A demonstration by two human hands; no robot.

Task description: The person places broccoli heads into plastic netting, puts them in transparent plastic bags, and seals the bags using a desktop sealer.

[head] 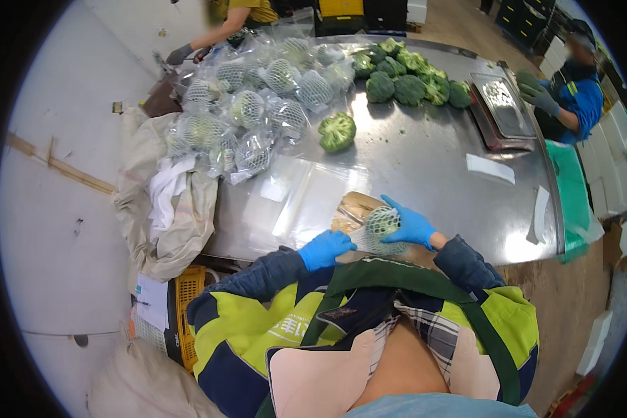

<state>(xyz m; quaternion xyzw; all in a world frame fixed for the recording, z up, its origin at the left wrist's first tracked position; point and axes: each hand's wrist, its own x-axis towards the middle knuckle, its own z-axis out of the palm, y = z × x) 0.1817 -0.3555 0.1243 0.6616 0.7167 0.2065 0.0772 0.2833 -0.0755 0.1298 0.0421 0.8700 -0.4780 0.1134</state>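
Observation:
My right hand [410, 222], in a blue glove, grips a broccoli head in a white foam net [384, 222] near the front edge of the steel table. On the net's left side, my left hand [326, 250], also blue-gloved, pinches the net's edge. Just behind them lies a brown, tape-like roll or block [358, 204], partly covered; its exact kind is unclear. Flat clear plastic bags [298, 196] lie to the left of it. A bare broccoli head [337, 132] rests stem side up farther back.
Netted, bagged broccoli [248, 108] heaps at the back left, loose broccoli [408, 89] at the back. A scale [504, 107] stands at the right, by a co-worker [569, 94] holding a green vegetable. Another person's gloved hands [180, 54] are at the back left. A woven sack [188, 230] borders the table.

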